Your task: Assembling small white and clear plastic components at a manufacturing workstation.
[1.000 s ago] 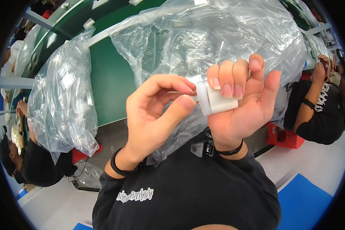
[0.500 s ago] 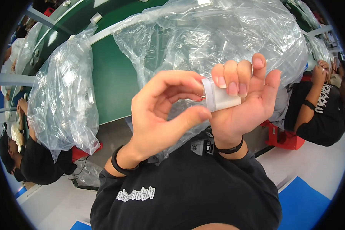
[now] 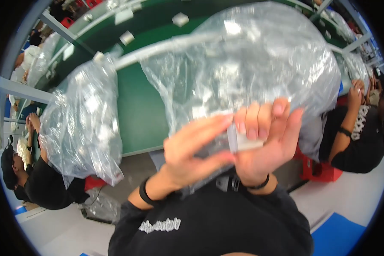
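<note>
A small white plastic housing (image 3: pixel 248 144) with a wider, paler rim at its left end is in front of my chest. My right hand (image 3: pixel 269 143) holds it, palm up, with the fingers curled over its top. My left hand (image 3: pixel 196 151), blurred by motion, spans the rim, its fingertips at the upper edge and its thumb at the lower edge. Whatever lies inside the left end is hidden by my left fingers. Behind my hands rests a large clear plastic bag (image 3: pixel 260 55) with pale pieces inside.
Another clear bag (image 3: pixel 83 123) of white pieces hangs over the green table (image 3: pixel 138 106) at left. Beyond a pale rail (image 3: pixel 136 57), white pieces (image 3: pixel 180 19) lie on a green surface. People (image 3: pixel 42 183) work at both sides. A red stool (image 3: pixel 318 168) stands at right.
Both hands and the housing have lowered toward my chest. My left fingers have straightened and closed in on the rim. The red wire at the housing's left end is out of sight.
</note>
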Available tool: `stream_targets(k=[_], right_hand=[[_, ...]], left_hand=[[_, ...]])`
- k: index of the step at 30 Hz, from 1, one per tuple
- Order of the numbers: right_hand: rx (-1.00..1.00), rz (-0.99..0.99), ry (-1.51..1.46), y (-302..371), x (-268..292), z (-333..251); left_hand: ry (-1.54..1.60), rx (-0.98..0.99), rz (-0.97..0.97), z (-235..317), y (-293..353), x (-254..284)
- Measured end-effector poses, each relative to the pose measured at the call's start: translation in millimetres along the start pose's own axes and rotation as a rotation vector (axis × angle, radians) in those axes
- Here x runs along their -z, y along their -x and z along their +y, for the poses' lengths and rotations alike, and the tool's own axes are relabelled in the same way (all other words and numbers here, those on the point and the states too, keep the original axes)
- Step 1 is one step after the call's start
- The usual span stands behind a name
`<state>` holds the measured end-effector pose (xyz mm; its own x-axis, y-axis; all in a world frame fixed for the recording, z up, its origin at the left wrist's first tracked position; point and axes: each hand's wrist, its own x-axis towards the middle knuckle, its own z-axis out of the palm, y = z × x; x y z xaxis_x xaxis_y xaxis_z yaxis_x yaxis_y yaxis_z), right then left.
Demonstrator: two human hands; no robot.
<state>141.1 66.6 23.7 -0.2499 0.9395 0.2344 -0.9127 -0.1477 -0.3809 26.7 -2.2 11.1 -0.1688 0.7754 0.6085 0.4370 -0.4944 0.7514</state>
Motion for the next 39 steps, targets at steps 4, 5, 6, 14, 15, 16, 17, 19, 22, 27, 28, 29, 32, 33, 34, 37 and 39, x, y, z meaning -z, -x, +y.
stream_targets(k=[4,5,6,14,15,16,17,19,22,27,28,29,32,33,34,37,39], right_hand=[[0.106,-0.122,0.213,6.6,-10.7,12.9],[0.227,-0.088,0.416,7.8,-15.4,16.9],[0.223,-0.112,0.405,12.1,-5.0,17.5],[0.674,-0.404,0.811,19.5,36.1,14.9],[0.688,-0.445,0.847,18.3,40.8,14.5],[0.701,-0.485,0.885,17.1,44.0,14.2],[0.692,-0.475,0.896,13.8,44.0,14.7],[0.706,-0.533,0.922,13.1,43.3,10.5],[0.758,-0.618,0.898,10.4,40.6,11.3],[0.731,-0.561,0.834,9.4,49.0,11.5],[0.733,-0.544,0.834,7.9,50.3,12.1],[0.742,-0.528,0.806,6.7,49.2,12.4],[0.562,-0.478,1.088,1.6,45.8,-3.1],[0.478,-0.393,1.206,-0.4,42.5,-9.4],[0.500,-0.406,1.190,2.1,42.6,-17.5],[0.238,-0.141,1.145,6.9,45.4,-33.0],[0.181,-0.065,1.125,9.9,44.3,-35.4]], left_hand=[[0.290,0.126,0.087,-4.2,13.9,3.6],[0.502,0.217,0.124,-1.9,15.1,2.6],[0.714,0.316,0.165,-1.0,18.1,3.1],[0.786,0.322,0.090,4.1,22.8,0.1],[0.803,0.337,0.091,3.7,21.8,-1.3],[0.820,0.354,0.091,2.6,21.0,-2.5],[0.781,0.326,0.097,-0.1,19.6,-2.0],[0.749,0.284,0.112,-1.4,17.5,-2.3],[0.637,0.241,0.098,1.9,17.6,0.3],[0.542,0.148,0.039,-1.8,10.4,0.7],[0.545,0.184,0.038,-2.4,9.2,-0.2],[0.548,0.218,0.037,-2.9,7.7,-0.6],[0.557,0.379,-0.019,-17.5,-5.4,12.6],[0.521,0.452,0.026,-33.4,-11.3,17.8],[0.500,0.579,0.081,-43.4,-25.6,26.7],[0.033,0.643,0.246,-121.8,-77.1,58.5],[-0.181,0.591,0.419,-196.5,-106.3,82.1]])
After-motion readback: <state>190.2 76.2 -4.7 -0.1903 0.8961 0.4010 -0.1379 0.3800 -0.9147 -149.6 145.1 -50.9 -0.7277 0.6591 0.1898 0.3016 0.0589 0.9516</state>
